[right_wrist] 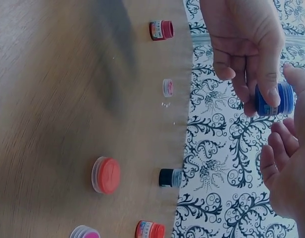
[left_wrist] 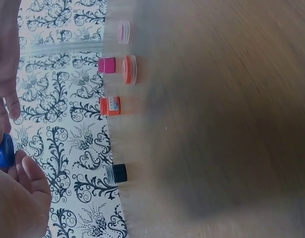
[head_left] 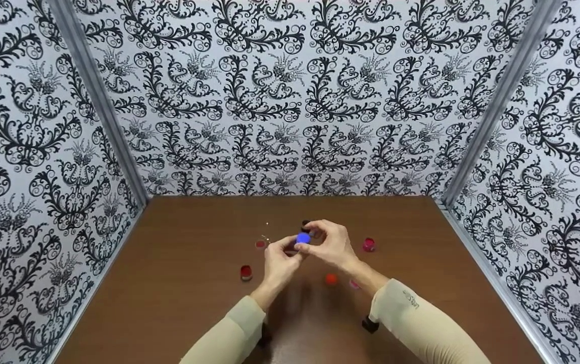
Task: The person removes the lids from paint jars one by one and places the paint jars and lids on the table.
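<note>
A small blue paint jar [head_left: 302, 238] is held up between both hands over the table. My left hand [head_left: 281, 262] grips its body, the thumb [right_wrist: 269, 82] lying along the side in the right wrist view. My right hand [head_left: 331, 246] has its thumb and fingertips round the lid end [right_wrist: 287, 98] of the jar. Behind the hands stands a small jar with a black part [left_wrist: 119, 173], partly hidden in the head view. White crumbs [right_wrist: 166, 104] lie beside a small clear-rimmed lid with pink inside [right_wrist: 168, 88] to the left.
A red jar [head_left: 246, 273] stands at the left, a magenta jar [head_left: 369, 244] at the right. Nearer me lie an orange lid [head_left: 331, 279] and a pink lid [head_left: 354, 284], with an orange jar [left_wrist: 111, 106] farther back. Patterned walls [head_left: 270, 101] enclose the brown table [head_left: 184, 303].
</note>
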Demonstrator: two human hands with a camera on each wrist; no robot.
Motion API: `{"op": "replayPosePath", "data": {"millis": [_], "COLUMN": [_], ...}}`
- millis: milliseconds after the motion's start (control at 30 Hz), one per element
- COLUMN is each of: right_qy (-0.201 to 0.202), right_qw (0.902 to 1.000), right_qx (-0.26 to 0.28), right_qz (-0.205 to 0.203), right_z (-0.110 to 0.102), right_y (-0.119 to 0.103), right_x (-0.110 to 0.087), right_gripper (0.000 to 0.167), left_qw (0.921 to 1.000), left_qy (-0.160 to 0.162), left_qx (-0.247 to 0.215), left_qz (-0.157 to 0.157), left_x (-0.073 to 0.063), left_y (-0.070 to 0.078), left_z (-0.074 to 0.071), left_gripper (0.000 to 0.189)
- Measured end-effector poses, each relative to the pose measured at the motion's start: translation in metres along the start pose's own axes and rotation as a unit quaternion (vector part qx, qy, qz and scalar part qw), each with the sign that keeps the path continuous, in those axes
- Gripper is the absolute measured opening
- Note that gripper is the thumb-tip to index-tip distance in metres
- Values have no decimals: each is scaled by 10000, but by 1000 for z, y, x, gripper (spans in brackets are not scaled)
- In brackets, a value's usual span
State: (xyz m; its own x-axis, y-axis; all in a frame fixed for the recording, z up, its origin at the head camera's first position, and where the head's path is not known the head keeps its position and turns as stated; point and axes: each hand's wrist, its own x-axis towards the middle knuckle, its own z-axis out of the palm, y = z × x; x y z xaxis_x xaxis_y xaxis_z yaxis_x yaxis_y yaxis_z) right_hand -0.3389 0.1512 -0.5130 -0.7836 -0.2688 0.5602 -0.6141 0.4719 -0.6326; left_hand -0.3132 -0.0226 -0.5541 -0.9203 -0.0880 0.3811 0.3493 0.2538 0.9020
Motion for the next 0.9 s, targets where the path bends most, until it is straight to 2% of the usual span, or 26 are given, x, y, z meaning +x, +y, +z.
{"op": "replayPosePath", "data": {"millis": [133,300,600,900], "right_qy": [135,229,-109,-266], "right_qw": [9998,9997,9977,9961], "right_qx": [38,-63,-219,30], "right_qz": [134,0,-625,-842], "right_z": [4,5,1,-1], "right_y": [-2,-3,0,1], "right_x": [1,3,4,2], "right_gripper": [44,37,35,33], "left_qw": [9999,9997,9994,9988], "left_qy": [101,202,178,51], "left_qx": [-9,-155,-283,-471], "left_qz": [14,25,-82,-100], "left_x": [1,1,-1,0], "left_y": [-1,-2,-5,-6], "left_z": [2,4,4,3], "left_gripper": [31,30,26,26]}}
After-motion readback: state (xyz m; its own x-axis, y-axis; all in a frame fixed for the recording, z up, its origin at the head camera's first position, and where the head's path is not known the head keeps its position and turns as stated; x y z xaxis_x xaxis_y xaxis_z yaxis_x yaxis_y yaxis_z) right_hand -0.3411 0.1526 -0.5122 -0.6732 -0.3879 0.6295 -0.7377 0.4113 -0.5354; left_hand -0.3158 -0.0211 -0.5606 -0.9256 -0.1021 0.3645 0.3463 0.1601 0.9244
